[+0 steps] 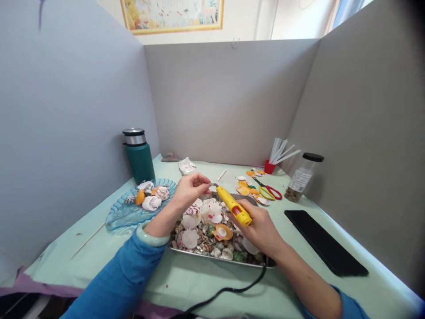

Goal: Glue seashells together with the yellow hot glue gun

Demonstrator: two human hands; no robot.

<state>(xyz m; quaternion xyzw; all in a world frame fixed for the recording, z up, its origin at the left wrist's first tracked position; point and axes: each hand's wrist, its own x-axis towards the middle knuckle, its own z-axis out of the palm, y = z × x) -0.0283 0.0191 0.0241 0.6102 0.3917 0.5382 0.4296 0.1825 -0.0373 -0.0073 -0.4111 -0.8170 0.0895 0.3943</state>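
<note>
You can read no words, brands or numbers here. The clear jar (303, 175) off to your right bears a white label (298, 180) with rows of dark print, too small for you to make out. On the wall (245, 20) ahead, the framed picture (172, 17) has faint marks; you cannot tell whether they are writing.

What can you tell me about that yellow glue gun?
The glue gun has a yellow, plastic-looking body with a long opening showing something reddish inside, and a small dark tip. The right hand holds it above the tray of shells, tip toward the left hand; whether those touch is unclear. A black cord lies below; any join is hidden.
</note>
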